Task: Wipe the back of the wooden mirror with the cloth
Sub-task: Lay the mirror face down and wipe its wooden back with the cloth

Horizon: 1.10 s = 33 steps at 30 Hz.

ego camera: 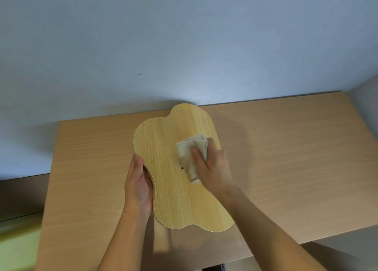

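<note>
Left hand [139, 186] cups the left edge of the wooden mirror [173, 168], fingers wrapped round it, back side up, raised over the table [286, 158]. Right hand [212, 168] presses a crumpled cloth [189, 150] onto the wood w/ fingers closed on it.

The scene is lit softly and evenly, with no glare seen on any surface. A broad, faint shadow is cast on the table [286, 158] to the right of the right hand [212, 168], and a darker one falls below both hands, under the near edge of the wooden mirror [163, 148]. The right hand and the cloth [190, 154] are slightly smeared by motion blur; the left hand [138, 188] is rendered more sharply. Straight table edges are bent by wide-angle distortion far from the hands.
</note>
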Tool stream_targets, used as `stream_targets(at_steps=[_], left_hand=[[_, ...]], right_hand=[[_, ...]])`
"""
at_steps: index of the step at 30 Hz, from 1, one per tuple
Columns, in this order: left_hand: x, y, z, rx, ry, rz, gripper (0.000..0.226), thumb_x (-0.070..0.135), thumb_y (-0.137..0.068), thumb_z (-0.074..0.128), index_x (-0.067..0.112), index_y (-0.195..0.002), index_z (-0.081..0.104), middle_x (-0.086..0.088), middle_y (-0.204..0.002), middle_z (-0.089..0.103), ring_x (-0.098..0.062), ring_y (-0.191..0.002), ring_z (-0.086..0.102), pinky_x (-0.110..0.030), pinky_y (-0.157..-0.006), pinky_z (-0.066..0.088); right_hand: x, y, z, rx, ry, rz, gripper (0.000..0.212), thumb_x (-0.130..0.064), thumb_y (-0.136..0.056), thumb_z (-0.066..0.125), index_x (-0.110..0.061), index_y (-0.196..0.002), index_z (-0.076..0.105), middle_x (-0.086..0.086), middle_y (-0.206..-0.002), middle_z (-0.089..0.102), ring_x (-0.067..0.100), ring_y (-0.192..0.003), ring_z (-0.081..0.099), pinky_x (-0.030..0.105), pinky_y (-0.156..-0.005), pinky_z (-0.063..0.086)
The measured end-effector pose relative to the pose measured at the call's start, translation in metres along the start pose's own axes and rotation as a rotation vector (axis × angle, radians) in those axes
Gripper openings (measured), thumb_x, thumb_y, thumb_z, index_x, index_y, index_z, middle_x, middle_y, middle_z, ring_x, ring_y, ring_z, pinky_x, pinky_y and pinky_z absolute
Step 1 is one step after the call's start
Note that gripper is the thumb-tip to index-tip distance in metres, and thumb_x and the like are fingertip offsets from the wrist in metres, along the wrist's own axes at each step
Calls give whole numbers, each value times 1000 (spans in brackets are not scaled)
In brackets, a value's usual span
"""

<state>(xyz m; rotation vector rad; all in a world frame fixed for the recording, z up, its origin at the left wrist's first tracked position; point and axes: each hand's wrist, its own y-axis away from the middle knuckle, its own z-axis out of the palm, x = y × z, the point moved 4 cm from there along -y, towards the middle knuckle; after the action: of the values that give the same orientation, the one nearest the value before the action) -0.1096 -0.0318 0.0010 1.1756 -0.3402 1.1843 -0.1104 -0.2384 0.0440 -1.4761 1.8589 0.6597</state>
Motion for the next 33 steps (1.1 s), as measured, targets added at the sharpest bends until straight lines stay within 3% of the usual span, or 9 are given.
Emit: stream_targets(at_steps=[2,6,12,16,18,21,23,26,33], left_hand=[[1,0,1,-19,8,8,44,43,-106,47,21,-140,64,0,-143,71,-20,-135,64,-42,-114,46],[1,0,1,-21,37,3,48,41,-105,48,17,-146,60,-4,-147,67,-24,-141,58,-50,-124,35],[-1,0,2,-11,42,-20,47,40,-108,44,17,-147,58,-4,-148,66,-24,-141,58,-50,-125,35],[-1,0,3,-33,29,-13,48,42,-108,44,18,-148,58,-2,-147,67,-22,-140,59,-50,-124,36],[-1,0,3,-40,27,-7,48,42,-108,45,17,-147,58,-3,-148,67,-23,-141,58,-50,-124,36],[1,0,3,-28,32,5,45,40,-108,45,19,-143,62,-2,-145,69,-23,-139,60,-47,-120,40],[1,0,3,-18,17,10,40,40,-109,44,22,-137,66,2,-139,73,-18,-133,65,-41,-112,47],[2,1,4,-19,11,12,36,41,-110,43,26,-133,68,6,-134,76,-13,-126,69,-34,-103,51],[2,2,7,-34,35,3,45,43,-107,46,20,-143,62,0,-143,70,-22,-138,61,-44,-115,44]], right_hand=[[-3,3,11,-17,26,-4,30,-46,-100,47,-19,-88,47,-9,-61,56,12,-50,57,26,-47,43],[41,2,1,-18,95,221,27,-37,-106,49,-11,-102,51,6,-71,68,33,-64,69,51,-69,58],[106,0,-32,12,368,335,26,-39,-107,41,-14,-98,47,-1,-65,65,28,-64,66,52,-94,49],[103,-7,-50,126,400,299,14,-27,-104,48,-15,-100,45,-9,-60,50,27,-57,57,43,-81,43],[80,-9,-50,177,265,229,21,-33,-104,48,-18,-92,40,-9,-59,51,22,-49,57,40,-65,51],[31,-9,-33,92,17,149,30,-48,-101,49,-19,-92,45,-3,-67,64,19,-52,65,38,-41,51],[10,-6,-14,-16,-110,147,32,-52,-99,49,-20,-92,49,-1,-73,68,20,-59,68,44,-46,55],[2,-2,2,-71,-13,106,28,-46,-101,48,-19,-92,50,1,-72,67,23,-63,67,46,-57,58],[69,-1,-14,16,225,269,27,-41,-107,42,-17,-97,46,2,-72,67,28,-65,67,52,-74,58]])
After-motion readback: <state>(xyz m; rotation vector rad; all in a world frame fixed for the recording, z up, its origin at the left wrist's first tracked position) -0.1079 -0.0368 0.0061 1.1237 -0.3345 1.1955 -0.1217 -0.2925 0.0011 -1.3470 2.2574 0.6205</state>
